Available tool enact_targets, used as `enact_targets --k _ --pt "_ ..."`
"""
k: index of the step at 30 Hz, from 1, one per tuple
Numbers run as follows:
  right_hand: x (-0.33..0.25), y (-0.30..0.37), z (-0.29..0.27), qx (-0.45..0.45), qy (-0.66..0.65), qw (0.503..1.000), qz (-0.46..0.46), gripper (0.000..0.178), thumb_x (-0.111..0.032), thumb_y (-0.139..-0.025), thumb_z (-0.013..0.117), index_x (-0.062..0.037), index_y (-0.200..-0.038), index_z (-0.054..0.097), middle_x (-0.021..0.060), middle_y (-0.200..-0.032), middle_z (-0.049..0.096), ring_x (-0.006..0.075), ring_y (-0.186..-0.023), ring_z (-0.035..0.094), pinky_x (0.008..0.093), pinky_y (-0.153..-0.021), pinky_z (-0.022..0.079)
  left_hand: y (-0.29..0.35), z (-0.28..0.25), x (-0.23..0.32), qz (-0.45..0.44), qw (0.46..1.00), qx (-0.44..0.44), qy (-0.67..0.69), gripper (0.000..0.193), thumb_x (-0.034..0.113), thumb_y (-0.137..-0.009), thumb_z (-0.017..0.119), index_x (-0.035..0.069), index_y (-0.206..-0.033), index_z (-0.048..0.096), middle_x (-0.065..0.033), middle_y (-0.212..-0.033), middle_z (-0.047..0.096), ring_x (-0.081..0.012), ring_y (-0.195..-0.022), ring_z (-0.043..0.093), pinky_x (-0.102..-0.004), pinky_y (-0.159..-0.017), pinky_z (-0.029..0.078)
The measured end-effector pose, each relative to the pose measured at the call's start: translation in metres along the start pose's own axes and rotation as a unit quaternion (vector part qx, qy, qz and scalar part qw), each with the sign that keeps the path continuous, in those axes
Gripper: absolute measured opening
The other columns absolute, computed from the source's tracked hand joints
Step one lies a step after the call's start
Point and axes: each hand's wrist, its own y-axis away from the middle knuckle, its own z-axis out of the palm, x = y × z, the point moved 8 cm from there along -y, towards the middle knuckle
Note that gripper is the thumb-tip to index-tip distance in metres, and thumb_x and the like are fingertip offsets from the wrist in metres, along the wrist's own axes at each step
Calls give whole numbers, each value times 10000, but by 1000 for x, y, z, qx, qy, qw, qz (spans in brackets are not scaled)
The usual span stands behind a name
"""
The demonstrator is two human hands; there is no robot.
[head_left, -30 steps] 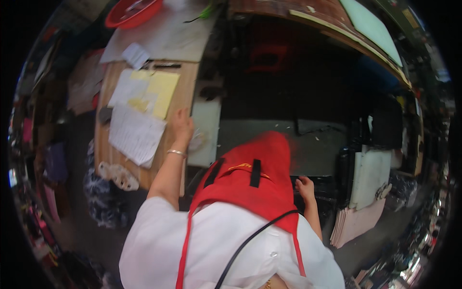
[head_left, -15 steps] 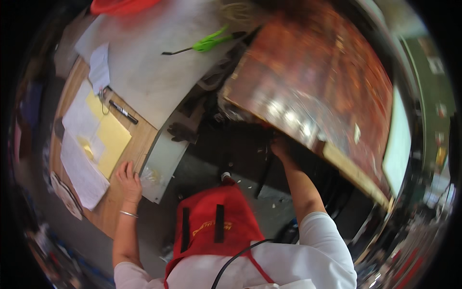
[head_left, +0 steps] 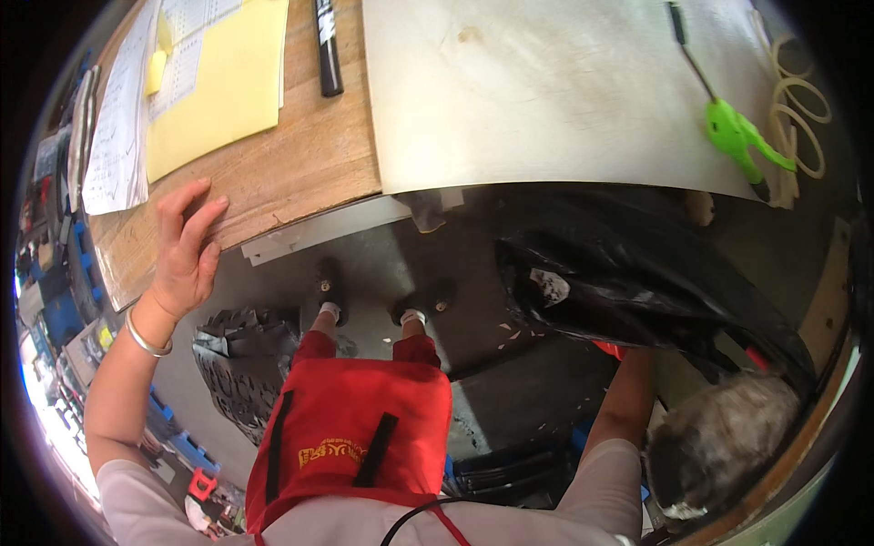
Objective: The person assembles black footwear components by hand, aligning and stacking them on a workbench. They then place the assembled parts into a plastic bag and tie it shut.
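My left hand (head_left: 187, 250) rests at the near edge of the wooden tabletop (head_left: 309, 150). Its fingers are apart and hold nothing, and a bracelet circles the wrist. White papers (head_left: 118, 136) and a yellow sheet (head_left: 228, 100) lie just beyond its fingertips. On the right, my right hand (head_left: 636, 360) reaches low beside a large black plastic bag (head_left: 637, 282). The bag's lower edge hides its fingers. A small red thing (head_left: 608, 348) shows right next to that hand; whether the hand grips it is hidden.
A black marker (head_left: 329, 55) lies near a pale sheet (head_left: 546, 100) covering the table. On that sheet sit a green air blow gun (head_left: 728, 127) and a coiled hose (head_left: 801, 118). A plastic-wrapped bundle (head_left: 719, 432) stands lower right. Crumpled dark plastic (head_left: 238, 369) lies on the floor at left.
The view has swung right, so the table now spans the top. The reddish-brown wrapped panel has left view. My left hand stays by the table edge; my right hand now reaches beside the black bag.
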Motion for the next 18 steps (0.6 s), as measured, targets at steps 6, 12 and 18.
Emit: enact_targets --k 6,12,18 --pt "-40 59 41 60 -79 994 -53 782 -576 -866 463 -23 -1399 314 197 -1436 287 380 -1336 224 446 -1096 230 -3 -1 7 17 999 3 -34 431 91 -808 541 48 -1237 534 -197 -1297 434 -363 -1156 429 -443 -997 354" --pt "-139 187 72 41 -45 998 21 934 -663 -864 414 34 -1451 208 243 -1523 149 381 -1419 119 447 -1155 160 -7 -2 11 24 999 43 -15 396 90 -778 593 50 -1170 549 -181 -1253 448 -379 -1155 431 -474 -1011 359" --pt "-225 270 87 -75 -75 993 41 1085 -707 -805 469 75 -1457 94 286 -1523 53 402 -1424 56 445 -1165 128 -5 3 20 97 992 61 -43 346 167 -824 578 8 -1129 555 -211 -1213 469 -401 -1132 433 -541 -974 364"
